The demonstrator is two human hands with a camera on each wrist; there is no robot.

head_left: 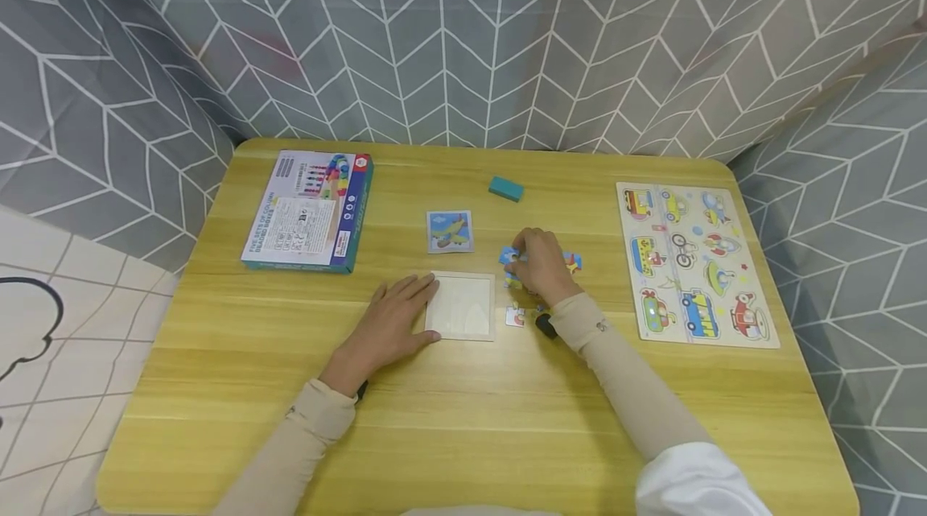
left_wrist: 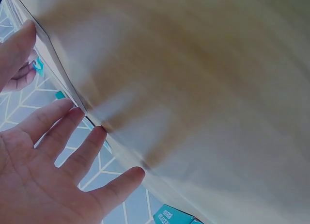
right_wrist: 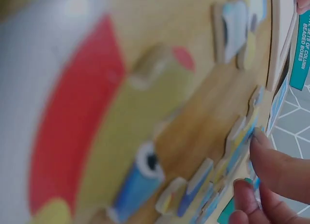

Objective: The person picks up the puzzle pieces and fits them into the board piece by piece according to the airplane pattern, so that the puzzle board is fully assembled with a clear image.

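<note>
My left hand (head_left: 391, 323) lies with spread fingers at the left edge of a square wooden puzzle tray (head_left: 461, 308), fingertips and thumb at its rim. In the left wrist view the fingers are straight. My right hand (head_left: 543, 262), just right of the tray, pinches a small blue puzzle piece between thumb and fingers, largely hidden by the hand. Around it lie several loose jigsaw pieces: a blue one (head_left: 509, 255), another with orange (head_left: 572, 262), and a white and red one (head_left: 515, 315). The right wrist view shows pieces (right_wrist: 232, 32) close up on the table.
Behind the tray lies a square airplane picture (head_left: 450, 232), and farther back a teal block (head_left: 505, 188). At the left is a beaded-boxes carton (head_left: 304, 210). A vehicle puzzle board (head_left: 695, 266) lies at the right. Patterned grey curtains (head_left: 463, 41) surround the wooden table (head_left: 463, 427).
</note>
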